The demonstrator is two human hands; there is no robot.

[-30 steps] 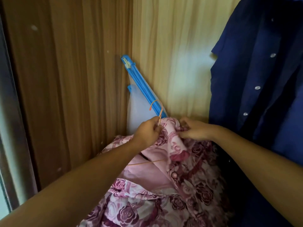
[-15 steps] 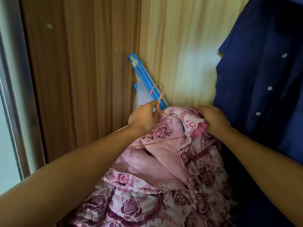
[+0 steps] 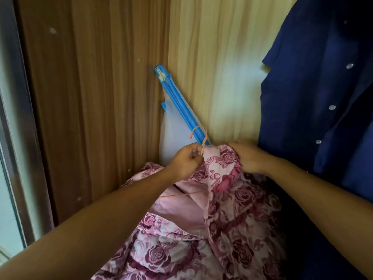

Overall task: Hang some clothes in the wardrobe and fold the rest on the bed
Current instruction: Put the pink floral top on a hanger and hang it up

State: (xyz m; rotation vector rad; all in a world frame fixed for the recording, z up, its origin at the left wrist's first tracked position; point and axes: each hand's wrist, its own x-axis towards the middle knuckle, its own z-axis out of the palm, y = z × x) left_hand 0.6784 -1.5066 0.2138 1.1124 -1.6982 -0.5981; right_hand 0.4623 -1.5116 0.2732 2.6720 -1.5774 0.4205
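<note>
A pink garment with dark rose print (image 3: 238, 215) hangs bunched low in the wardrobe, its plain pink inside showing. A thin orange wire hanger (image 3: 201, 136) sticks up out of its neck, and one hanger arm shows inside the opening. My left hand (image 3: 185, 160) pinches the hanger just below the hook. My right hand (image 3: 248, 156) grips the garment's collar fabric at the right of the hook. The rest of the hanger is hidden under the cloth.
A navy buttoned shirt (image 3: 319, 102) hangs at the right, close to my right arm. A blue folded frame with pale mesh (image 3: 177, 110) leans in the wardrobe's back corner. Wood-grain panels (image 3: 96, 98) form the left wall, with a metal door frame (image 3: 12, 118) at far left.
Both hands stay on the hanger and the collar. The garment and hands rose, then dropped back a little; my right hand has pulled the collar closer to the hook.
</note>
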